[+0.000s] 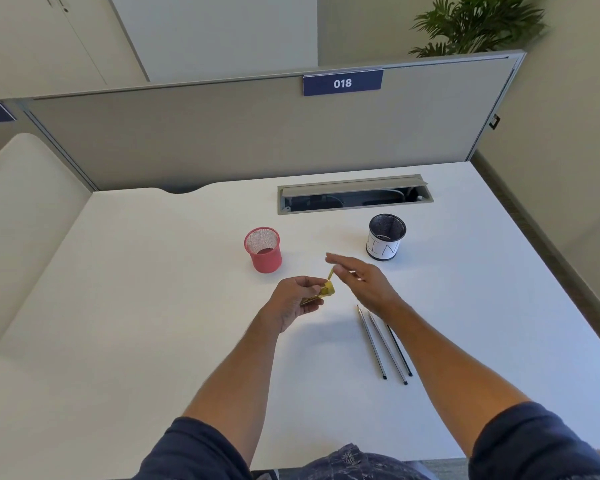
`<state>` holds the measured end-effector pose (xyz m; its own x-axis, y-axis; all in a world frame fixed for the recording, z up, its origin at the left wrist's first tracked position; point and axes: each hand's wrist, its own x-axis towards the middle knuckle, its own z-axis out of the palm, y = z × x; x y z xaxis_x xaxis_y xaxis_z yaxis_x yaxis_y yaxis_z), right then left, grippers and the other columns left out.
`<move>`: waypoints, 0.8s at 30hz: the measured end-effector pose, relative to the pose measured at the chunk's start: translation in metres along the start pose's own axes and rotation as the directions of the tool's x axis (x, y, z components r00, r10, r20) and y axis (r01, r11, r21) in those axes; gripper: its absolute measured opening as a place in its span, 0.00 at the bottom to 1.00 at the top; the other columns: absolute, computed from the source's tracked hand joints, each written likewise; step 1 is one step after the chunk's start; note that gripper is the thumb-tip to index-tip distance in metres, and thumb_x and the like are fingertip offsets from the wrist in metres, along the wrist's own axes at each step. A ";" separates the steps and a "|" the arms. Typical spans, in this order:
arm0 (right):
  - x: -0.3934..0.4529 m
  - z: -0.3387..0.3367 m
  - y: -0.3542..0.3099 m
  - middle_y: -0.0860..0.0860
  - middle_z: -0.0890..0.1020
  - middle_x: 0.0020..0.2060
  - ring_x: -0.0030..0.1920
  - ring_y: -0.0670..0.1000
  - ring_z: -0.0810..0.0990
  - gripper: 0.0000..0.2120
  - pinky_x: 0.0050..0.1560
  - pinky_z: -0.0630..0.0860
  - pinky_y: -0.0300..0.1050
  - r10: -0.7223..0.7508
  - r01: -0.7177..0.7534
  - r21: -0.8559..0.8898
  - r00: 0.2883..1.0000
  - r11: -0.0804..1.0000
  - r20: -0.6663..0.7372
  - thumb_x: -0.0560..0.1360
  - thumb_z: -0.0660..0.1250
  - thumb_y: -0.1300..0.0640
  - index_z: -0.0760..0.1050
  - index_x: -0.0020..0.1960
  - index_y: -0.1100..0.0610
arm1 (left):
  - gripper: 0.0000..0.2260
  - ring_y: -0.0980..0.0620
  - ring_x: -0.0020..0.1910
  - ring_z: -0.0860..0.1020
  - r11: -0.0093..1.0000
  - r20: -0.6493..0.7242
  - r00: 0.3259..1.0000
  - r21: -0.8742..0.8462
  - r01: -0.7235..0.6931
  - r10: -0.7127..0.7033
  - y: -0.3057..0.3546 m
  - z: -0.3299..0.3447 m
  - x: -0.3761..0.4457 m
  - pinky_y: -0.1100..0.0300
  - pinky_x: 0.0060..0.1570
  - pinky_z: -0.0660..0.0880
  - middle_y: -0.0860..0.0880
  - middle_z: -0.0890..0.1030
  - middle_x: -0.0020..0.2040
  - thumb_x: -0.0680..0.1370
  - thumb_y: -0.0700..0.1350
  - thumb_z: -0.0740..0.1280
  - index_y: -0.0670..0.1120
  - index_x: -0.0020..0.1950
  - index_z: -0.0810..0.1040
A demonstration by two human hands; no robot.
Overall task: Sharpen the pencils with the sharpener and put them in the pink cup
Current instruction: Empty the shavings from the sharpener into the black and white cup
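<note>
My left hand (297,299) grips a yellow sharpener (326,290) above the middle of the white desk (153,306). A thin yellow piece sticks up from the sharpener toward my right hand (364,282), whose fingertips touch or hover at its top; the fingers look mostly spread and blurred. The pink mesh cup (263,250) stands upright behind and left of my hands, and I see nothing standing in it. Three grey pencils (383,344) lie side by side on the desk, partly under my right forearm, tips pointing away from me.
A black mesh cup (386,237) with a white paper label stands at the back right. Behind the cups an open cable tray (354,199) is set in the desk. A grey partition (257,133) closes the far edge.
</note>
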<state>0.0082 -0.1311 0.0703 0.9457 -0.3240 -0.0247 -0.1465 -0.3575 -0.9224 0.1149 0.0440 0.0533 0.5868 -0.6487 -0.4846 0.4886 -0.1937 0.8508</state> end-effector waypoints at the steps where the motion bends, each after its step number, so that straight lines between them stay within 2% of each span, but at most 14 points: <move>1: 0.003 0.001 -0.001 0.35 0.82 0.58 0.60 0.38 0.78 0.12 0.56 0.73 0.32 -0.022 0.021 -0.034 1.000 0.999 -0.022 0.82 0.65 0.49 0.80 0.64 0.43 | 0.09 0.48 0.41 0.83 1.000 0.000 1.000 0.006 -0.012 0.012 0.002 0.001 0.002 0.56 0.49 0.80 0.43 0.87 0.50 0.79 0.34 0.68 0.41 0.57 0.85; 4: 0.008 0.001 0.002 0.43 0.85 0.51 0.52 0.43 0.80 0.09 0.49 0.73 0.38 -0.060 0.043 -0.131 0.989 0.990 -0.132 0.80 0.69 0.55 0.85 0.57 0.50 | 0.08 0.47 0.41 0.82 0.998 -0.019 0.999 0.038 -0.045 0.046 0.009 0.007 0.010 0.57 0.48 0.81 0.42 0.86 0.49 0.81 0.35 0.67 0.41 0.56 0.84; 6: 0.009 -0.001 0.006 0.45 0.87 0.49 0.50 0.44 0.81 0.08 0.47 0.72 0.37 -0.036 0.009 -0.134 0.979 0.991 -0.202 0.79 0.70 0.54 0.86 0.55 0.51 | 0.08 0.47 0.40 0.81 0.997 -0.041 0.997 0.046 -0.064 0.066 0.014 0.012 0.016 0.58 0.46 0.81 0.40 0.85 0.49 0.82 0.35 0.66 0.41 0.55 0.84; 12: 0.011 -0.002 0.011 0.41 0.86 0.55 0.56 0.37 0.81 0.10 0.57 0.75 0.34 0.018 -0.010 0.034 0.966 0.999 -0.258 0.79 0.70 0.50 0.85 0.58 0.48 | 0.09 0.48 0.39 0.80 0.989 -0.082 0.987 0.066 -0.132 0.138 0.030 0.029 0.034 0.59 0.45 0.80 0.36 0.84 0.52 0.82 0.36 0.65 0.37 0.59 0.83; 17: 0.027 -0.008 0.014 0.39 0.86 0.45 0.47 0.38 0.82 0.08 0.47 0.72 0.29 0.012 0.006 0.051 0.937 0.999 -0.348 0.79 0.70 0.53 0.86 0.56 0.48 | 0.10 0.45 0.43 0.81 0.988 -0.123 0.985 0.108 -0.107 0.120 0.049 0.047 0.050 0.55 0.48 0.79 0.33 0.84 0.56 0.83 0.36 0.65 0.36 0.61 0.82; 19: 0.035 -0.017 0.017 0.36 0.85 0.43 0.47 0.38 0.82 0.09 0.51 0.75 0.31 0.054 -0.027 0.078 0.933 0.997 -0.355 0.78 0.72 0.54 0.85 0.57 0.51 | 0.10 0.45 0.45 0.82 0.986 -0.113 0.987 0.134 -0.098 0.113 0.058 0.053 0.055 0.54 0.50 0.79 0.34 0.84 0.56 0.83 0.37 0.65 0.36 0.61 0.82; 21: 0.042 -0.029 0.017 0.40 0.86 0.46 0.48 0.40 0.84 0.13 0.55 0.79 0.37 0.103 -0.058 0.142 0.935 0.988 -0.340 0.77 0.73 0.55 0.83 0.61 0.53 | 0.10 0.45 0.47 0.82 0.981 -0.069 0.990 0.154 -0.115 0.127 0.067 0.058 0.060 0.53 0.52 0.80 0.36 0.84 0.55 0.83 0.37 0.65 0.37 0.61 0.82; 24: 0.049 -0.043 0.019 0.49 0.87 0.49 0.46 0.46 0.84 0.16 0.52 0.81 0.37 0.116 -0.053 0.195 0.938 0.979 -0.327 0.78 0.72 0.56 0.81 0.65 0.55 | 0.10 0.45 0.47 0.82 0.975 -0.016 0.991 0.183 -0.127 0.132 0.081 0.069 0.067 0.55 0.51 0.81 0.38 0.83 0.52 0.82 0.37 0.66 0.37 0.61 0.82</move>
<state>0.0387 -0.1916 0.0686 0.7748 -0.6322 -0.0040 -0.1369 -0.1617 -0.9773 0.1497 -0.0659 0.1033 0.6563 -0.6569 -0.3712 0.2835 -0.2413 0.9281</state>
